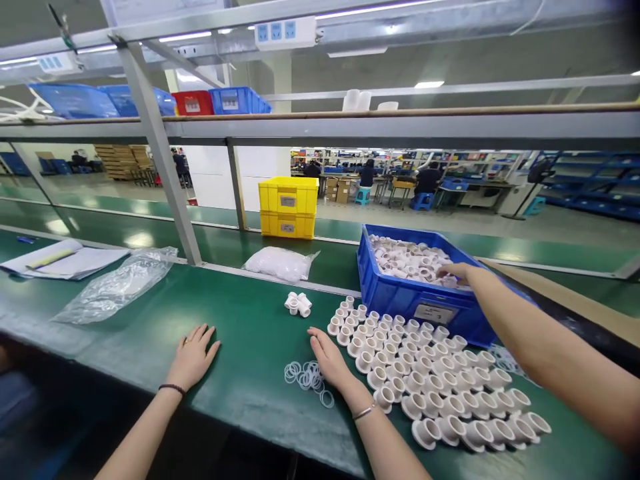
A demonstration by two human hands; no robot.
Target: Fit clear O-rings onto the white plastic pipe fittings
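My left hand (191, 357) lies flat on the green belt (240, 313), fingers spread and holding nothing; a dark band circles its wrist. My right hand (331, 361) rests palm down on the belt, fingers stretched out, empty. It sits between a small heap of thin white rings (305, 377) on its left and several rows of white plastic fittings (430, 377) standing on its right. A small cluster of white fittings (298, 304) lies farther out. Another person's arm comes in from the right, its hand (456, 272) reaching into a blue bin (415, 300) full of white fittings.
A crumpled clear plastic bag (117, 283) and papers (63, 260) lie on the left. A filled white bag (280, 263) and two stacked yellow crates (289, 207) stand behind. A slanted metal post (160, 153) rises from the belt. Other workers sit at distant benches.
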